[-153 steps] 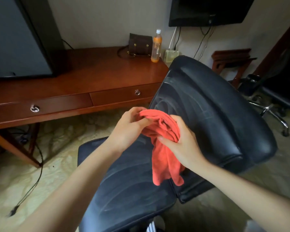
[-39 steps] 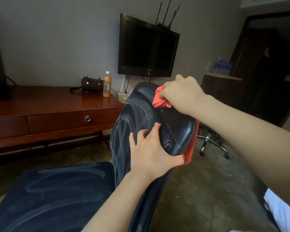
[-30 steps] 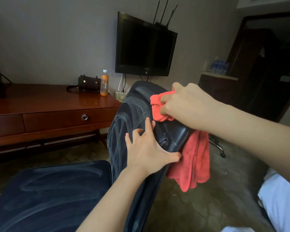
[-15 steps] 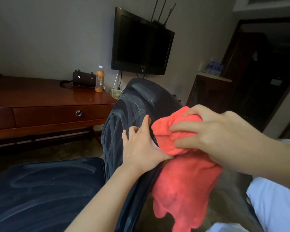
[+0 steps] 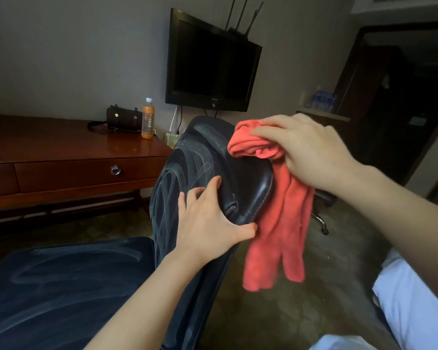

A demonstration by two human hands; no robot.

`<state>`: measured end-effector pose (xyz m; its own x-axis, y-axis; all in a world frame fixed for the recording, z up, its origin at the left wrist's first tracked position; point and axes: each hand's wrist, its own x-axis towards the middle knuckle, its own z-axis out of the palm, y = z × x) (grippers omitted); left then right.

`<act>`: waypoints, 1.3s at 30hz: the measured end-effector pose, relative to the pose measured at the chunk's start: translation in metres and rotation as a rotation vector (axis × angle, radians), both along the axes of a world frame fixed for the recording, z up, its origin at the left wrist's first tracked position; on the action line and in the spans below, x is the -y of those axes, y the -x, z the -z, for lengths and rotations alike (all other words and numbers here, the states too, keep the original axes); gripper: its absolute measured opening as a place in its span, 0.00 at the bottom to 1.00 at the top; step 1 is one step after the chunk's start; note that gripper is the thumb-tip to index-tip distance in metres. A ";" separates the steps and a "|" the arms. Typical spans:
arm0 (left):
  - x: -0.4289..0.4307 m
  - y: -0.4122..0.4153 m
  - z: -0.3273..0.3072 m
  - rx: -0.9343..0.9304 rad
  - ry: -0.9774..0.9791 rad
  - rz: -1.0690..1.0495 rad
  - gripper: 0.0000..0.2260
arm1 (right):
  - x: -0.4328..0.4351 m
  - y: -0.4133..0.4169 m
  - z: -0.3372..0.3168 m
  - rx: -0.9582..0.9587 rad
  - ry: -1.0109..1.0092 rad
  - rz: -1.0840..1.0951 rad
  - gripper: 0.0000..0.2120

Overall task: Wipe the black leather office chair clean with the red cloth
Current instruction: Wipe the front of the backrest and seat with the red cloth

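The black leather office chair [image 5: 187, 157] fills the lower left, its backrest upright in the middle and its seat [image 5: 61, 286] streaked with wipe marks. My left hand [image 5: 208, 223] lies flat on the backrest's side edge, thumb hooked around the rim. My right hand [image 5: 306, 150] grips the bunched red cloth [image 5: 276, 218] at the top right edge of the backrest; most of the cloth hangs loose behind the chair.
A wooden desk [image 5: 61, 157] with a drawer stands at the left, holding an orange drink bottle [image 5: 148, 118] and a dark bag [image 5: 123, 120]. A wall TV [image 5: 210, 64] hangs behind the chair. Another chair's wheeled base [image 5: 320, 218] sits at the right.
My right hand has lifted the cloth from low beside the backrest up to its top right edge. My left hand has stayed pressed on the backrest.
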<state>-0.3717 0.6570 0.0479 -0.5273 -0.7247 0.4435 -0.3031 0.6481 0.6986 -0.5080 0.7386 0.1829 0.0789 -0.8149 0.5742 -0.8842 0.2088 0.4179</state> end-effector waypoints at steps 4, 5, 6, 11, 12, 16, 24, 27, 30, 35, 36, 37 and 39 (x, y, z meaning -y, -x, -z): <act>0.001 0.002 0.002 0.018 0.008 -0.004 0.49 | 0.006 -0.005 0.014 -0.001 -0.017 -0.030 0.28; 0.001 0.002 0.002 0.023 0.016 -0.006 0.50 | 0.004 -0.005 0.016 -0.029 -0.025 -0.040 0.27; 0.002 0.003 0.003 0.029 0.024 -0.010 0.50 | 0.001 -0.005 0.017 -0.062 -0.031 -0.054 0.26; 0.001 0.003 0.002 0.036 0.027 -0.025 0.49 | -0.015 -0.012 0.025 -0.175 -0.029 -0.131 0.23; 0.001 0.004 0.002 0.032 0.022 -0.026 0.49 | -0.018 -0.014 0.027 -0.176 -0.022 -0.154 0.23; 0.003 0.005 0.004 0.008 0.015 -0.017 0.47 | -0.034 -0.024 0.036 -0.188 -0.009 -0.183 0.23; 0.003 0.004 0.007 -0.014 0.021 -0.003 0.49 | -0.067 -0.035 0.068 -0.075 -0.030 -0.202 0.27; -0.001 -0.001 0.008 -0.007 0.105 -0.018 0.51 | -0.079 -0.031 0.074 0.091 -0.057 -0.232 0.30; -0.017 -0.012 0.019 -0.142 0.215 -0.088 0.39 | -0.089 -0.028 0.077 0.391 -0.046 -0.295 0.37; -0.070 -0.048 0.024 -0.585 -0.086 0.203 0.17 | -0.086 -0.047 0.073 0.550 0.124 -0.396 0.29; -0.078 -0.052 0.021 -0.659 -0.164 0.343 0.20 | -0.081 -0.054 0.072 0.556 0.134 -0.422 0.28; -0.084 -0.054 0.016 -0.719 -0.220 0.459 0.25 | -0.077 -0.061 0.072 0.579 0.125 -0.453 0.27; -0.090 -0.053 0.010 -0.793 -0.315 0.556 0.34 | -0.067 -0.071 0.074 0.636 0.060 -0.523 0.25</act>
